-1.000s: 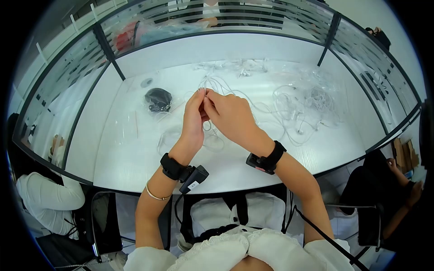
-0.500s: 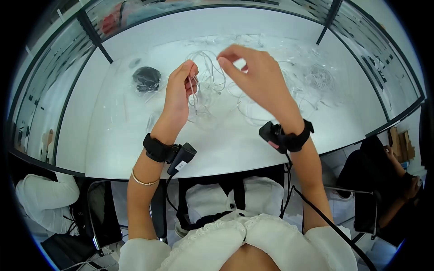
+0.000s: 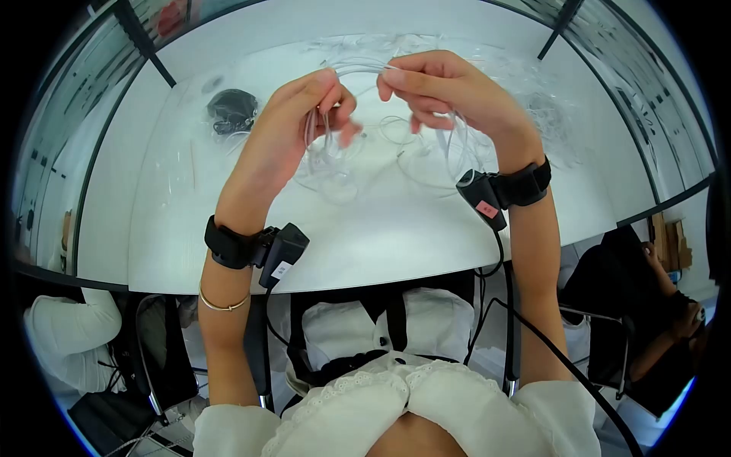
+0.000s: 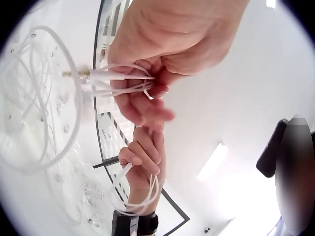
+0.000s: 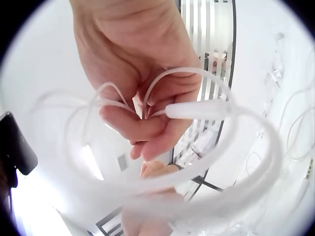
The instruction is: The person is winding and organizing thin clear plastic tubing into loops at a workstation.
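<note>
Looped white cable (image 5: pixel 275 147) held up between left hand (image 3: pixel 308 107) and right hand (image 3: pixel 449 84)

The broad white worktop (image 3: pixel 365 244) fills the middle of the head view, with a white panel (image 3: pixel 320 23) along its back. Both hands are raised above it, near each other but apart. The left thumb and fingers pinch the white cable; the right thumb and fingers grip it too. Strands span the gap between them, and more loops hang below each hand. Clear plastic (image 3: pixel 396 42) lies toward the back of the worktop, a tangle of pale cables (image 3: pixel 550 118) on the right, and a dark bundle (image 3: pixel 232 112) on the left. The left forearm wears a black strap (image 3: pixel 226 242) and, nearer the elbow, a thin bangle (image 3: pixel 225 307). Beside the left fingers, a slim white plug (image 4: pixel 106 75) points its gold-coloured tip away from them. A white sleeve (image 5: pixel 197 109) juts out beside the right fingers.
</note>
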The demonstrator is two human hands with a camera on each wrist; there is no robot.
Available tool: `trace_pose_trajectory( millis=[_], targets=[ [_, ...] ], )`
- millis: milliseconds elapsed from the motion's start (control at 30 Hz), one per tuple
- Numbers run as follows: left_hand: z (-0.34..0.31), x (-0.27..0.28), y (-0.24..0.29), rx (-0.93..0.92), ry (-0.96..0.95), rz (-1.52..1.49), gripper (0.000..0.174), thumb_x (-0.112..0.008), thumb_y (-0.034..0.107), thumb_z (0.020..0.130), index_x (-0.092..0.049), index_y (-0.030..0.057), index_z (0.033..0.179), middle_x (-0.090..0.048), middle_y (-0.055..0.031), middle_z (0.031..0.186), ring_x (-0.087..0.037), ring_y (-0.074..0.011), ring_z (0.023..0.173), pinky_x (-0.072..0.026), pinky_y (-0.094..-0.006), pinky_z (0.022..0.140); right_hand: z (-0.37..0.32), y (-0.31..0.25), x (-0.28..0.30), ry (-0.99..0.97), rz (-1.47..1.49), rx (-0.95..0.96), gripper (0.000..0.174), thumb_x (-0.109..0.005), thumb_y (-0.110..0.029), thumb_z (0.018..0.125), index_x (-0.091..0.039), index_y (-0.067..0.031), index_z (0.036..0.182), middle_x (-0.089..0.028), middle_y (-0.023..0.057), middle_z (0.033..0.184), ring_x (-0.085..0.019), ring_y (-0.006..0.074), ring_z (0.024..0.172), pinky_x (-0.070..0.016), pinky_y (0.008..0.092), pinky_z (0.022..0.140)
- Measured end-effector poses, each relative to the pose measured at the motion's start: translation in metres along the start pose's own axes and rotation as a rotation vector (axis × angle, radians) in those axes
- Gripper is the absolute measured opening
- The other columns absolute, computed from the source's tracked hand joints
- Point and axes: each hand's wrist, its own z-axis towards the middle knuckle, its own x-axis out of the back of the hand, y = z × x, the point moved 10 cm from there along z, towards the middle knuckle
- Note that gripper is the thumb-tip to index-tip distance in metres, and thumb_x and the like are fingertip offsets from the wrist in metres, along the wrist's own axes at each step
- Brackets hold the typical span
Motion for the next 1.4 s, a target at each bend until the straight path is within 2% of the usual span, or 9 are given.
trace_pose_trajectory(
  millis=[67, 167, 200, 433, 600, 867, 967, 1133, 1400],
  targets=[
    [0.0, 0.001, -0.005, 0.055, 0.031, 0.044, 0.035, -0.038, 0.027, 0.101, -0.034, 0.0114, 0.07, -0.033, 0.0047, 0.065, -0.024, -0.0051, 0.049, -0.0313, -0.0225, 0.054, -0.004, 0.004, 0.008, -0.019, -0.006, -0.022, 0.039, -0.05, -0.037, 0.096, -0.065, -0.002, 0.088, -0.031, -0.0085, 0.049, -0.035, 0.0015, 0.045, -0.0431, 0.0218, 0.049],
    [-0.002, 0.005, -0.006, 0.12, -0.034, 0.155, 0.035, -0.04, 0.028, 0.1, -0.035, 0.0119, 0.069, -0.03, 0.0064, 0.064, -0.022, -0.004, 0.051, -0.0207, -0.0216, 0.049, -0.012, 0.013, 0.022, 0.033, -0.052, -0.061, 0.04, -0.05, -0.037, 0.096, -0.066, -0.0008, 0.091, -0.029, -0.0085, 0.052, -0.029, 0.0029, 0.046, -0.038, 0.0209, 0.048],
    [-0.002, 0.01, -0.007, 0.121, -0.037, 0.23, 0.035, -0.043, 0.028, 0.099, -0.038, 0.0119, 0.068, -0.027, 0.0079, 0.062, -0.02, -0.0033, 0.052, -0.0129, -0.0226, 0.048, -0.016, 0.012, 0.028, 0.061, -0.097, -0.042, 0.042, -0.051, -0.038, 0.096, -0.068, -0.0003, 0.092, -0.027, -0.0085, 0.055, -0.026, 0.0034, 0.048, -0.03, 0.0206, 0.046],
    [-0.01, -0.008, -0.009, 0.239, -0.173, 0.408, 0.036, -0.047, 0.03, 0.097, -0.045, 0.0086, 0.068, -0.024, 0.0091, 0.057, -0.017, -0.0022, 0.051, -0.0111, -0.0227, 0.047, -0.034, 0.013, 0.049, 0.006, -0.26, -0.092, 0.041, -0.053, -0.037, 0.095, -0.068, 0.0009, 0.097, -0.03, -0.0087, 0.056, -0.025, 0.0027, 0.048, -0.0206, 0.0211, 0.045],
    [-0.014, -0.013, -0.024, 0.313, -0.283, 0.497, 0.031, -0.049, 0.027, 0.097, -0.057, 0.0052, 0.077, -0.025, 0.0085, 0.057, -0.021, -0.003, 0.052, -0.017, -0.0214, 0.048, -0.042, 0.027, 0.051, 0.037, -0.386, -0.253, 0.03, -0.061, -0.04, 0.086, -0.073, -0.0122, 0.086, -0.039, -0.0061, 0.059, -0.031, 0.0053, 0.054, -0.0232, 0.0232, 0.05],
    [-0.012, -0.011, -0.025, 0.291, -0.28, 0.622, 0.031, -0.049, 0.027, 0.097, -0.058, 0.0052, 0.077, -0.026, 0.0086, 0.055, -0.021, -0.0027, 0.05, -0.0162, -0.0222, 0.048, -0.054, 0.036, 0.091, 0.266, -0.519, -0.107, 0.034, -0.067, -0.04, 0.083, -0.069, -0.0071, 0.074, -0.044, -0.0061, 0.06, -0.035, 0.0047, 0.057, -0.027, 0.0238, 0.053],
    [-0.011, -0.014, -0.027, 0.287, -0.279, 0.588, 0.032, -0.048, 0.027, 0.097, -0.055, 0.0054, 0.075, -0.026, 0.0086, 0.055, -0.019, -0.0026, 0.049, -0.0154, -0.0223, 0.047, -0.058, 0.022, 0.103, 0.394, -0.543, -0.026, 0.03, -0.063, -0.035, 0.088, -0.068, -0.0062, 0.081, -0.053, -0.0063, 0.065, -0.039, 0.0028, 0.059, -0.0297, 0.0204, 0.054],
    [-0.01, -0.017, -0.03, 0.322, -0.227, 0.495, 0.036, -0.047, 0.03, 0.098, -0.048, 0.0078, 0.07, -0.025, 0.0089, 0.056, -0.019, -0.0031, 0.051, -0.0156, -0.0219, 0.046, -0.062, 0.012, 0.122, 0.606, -0.568, 0.122, 0.028, -0.064, -0.036, 0.088, -0.067, -0.0084, 0.084, -0.048, -0.0099, 0.064, -0.033, 0.0003, 0.056, -0.0224, 0.0195, 0.051],
    [-0.007, -0.017, -0.033, 0.289, -0.272, 0.404, 0.038, -0.043, 0.028, 0.1, -0.036, 0.0126, 0.066, -0.027, 0.0082, 0.062, -0.02, -0.0029, 0.054, -0.0155, -0.0213, 0.047, -0.077, -0.013, 0.133, 0.836, -0.329, 0.307, 0.021, -0.062, -0.023, 0.092, -0.061, -0.0068, 0.078, -0.051, -0.0077, 0.062, -0.038, -0.0012, 0.051, -0.0234, 0.0176, 0.045]
  ],
)
